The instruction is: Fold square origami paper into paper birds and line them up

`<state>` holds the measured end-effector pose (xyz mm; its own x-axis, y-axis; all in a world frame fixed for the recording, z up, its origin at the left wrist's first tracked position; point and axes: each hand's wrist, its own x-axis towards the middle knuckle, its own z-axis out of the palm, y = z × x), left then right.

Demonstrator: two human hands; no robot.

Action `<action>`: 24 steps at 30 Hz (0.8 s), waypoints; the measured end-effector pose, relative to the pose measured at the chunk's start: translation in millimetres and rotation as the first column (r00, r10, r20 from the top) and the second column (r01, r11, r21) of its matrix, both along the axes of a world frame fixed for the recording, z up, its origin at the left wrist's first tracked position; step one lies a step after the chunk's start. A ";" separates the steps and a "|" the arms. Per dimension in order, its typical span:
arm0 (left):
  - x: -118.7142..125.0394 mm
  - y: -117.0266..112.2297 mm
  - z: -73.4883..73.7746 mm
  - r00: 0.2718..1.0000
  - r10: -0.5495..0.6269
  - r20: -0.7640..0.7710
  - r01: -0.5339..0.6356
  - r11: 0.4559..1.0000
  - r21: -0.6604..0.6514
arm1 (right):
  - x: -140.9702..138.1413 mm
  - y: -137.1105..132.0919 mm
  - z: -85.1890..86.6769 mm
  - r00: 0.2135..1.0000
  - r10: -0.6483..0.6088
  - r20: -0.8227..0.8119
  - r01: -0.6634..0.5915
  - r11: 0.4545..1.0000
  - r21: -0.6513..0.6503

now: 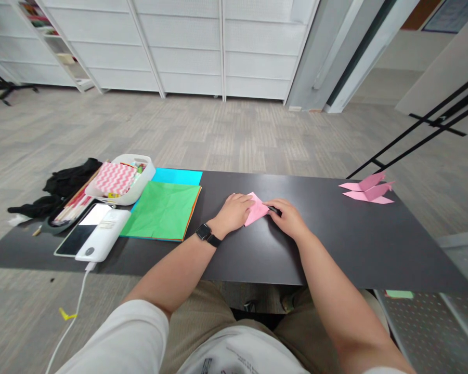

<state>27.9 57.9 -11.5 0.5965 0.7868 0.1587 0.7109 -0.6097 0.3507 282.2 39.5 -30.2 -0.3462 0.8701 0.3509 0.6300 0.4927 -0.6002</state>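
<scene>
A folded piece of pink paper [256,210] lies on the dark table. My left hand [235,210] rests on its left side with the fingers laid flat, and a watch sits on that wrist. At the paper's right corner, my right hand [289,218] is closed around a small, slim black object [274,210]; its exact kind is too small to make out. The tip of that object meets the paper's corner or lies just beside it. Two pink folded paper birds [368,188] stand at the right end of the table.
Left of my hands lie green paper sheets [161,210] over blue ones [179,176]. Beyond them are a white basket [144,182], a white power bank [103,236] with a cable, a tablet-like device [72,241] and black cloth [72,179]. The table's front edge runs above my lap.
</scene>
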 end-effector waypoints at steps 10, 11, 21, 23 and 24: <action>2.6 -2.5 -1.1 0.999 -0.048 0.027 0.048 0.999 0.001 | -0.7 0.4 -0.6 0.999 -0.011 -0.042 0.010 1.000 -0.004; 2.6 -2.5 -0.5 0.999 -0.050 0.021 0.050 0.999 0.003 | 0.1 0.9 -1.6 0.999 -0.003 -0.044 0.003 1.000 0.001; -0.8 -0.5 -6.4 0.993 -0.112 0.040 0.115 0.990 -0.082 | 9.2 3.8 1.8 0.998 -0.002 -0.061 0.003 1.000 0.013; -1.1 -1.3 -6.2 0.987 -0.152 0.053 0.157 0.983 -0.098 | 9.7 3.4 2.9 0.998 -0.007 -0.057 0.007 1.000 0.007; -1.2 -1.7 -5.8 0.984 -0.168 0.059 0.173 0.980 -0.102 | 9.7 3.3 2.9 0.999 -0.011 -0.052 0.011 1.000 0.004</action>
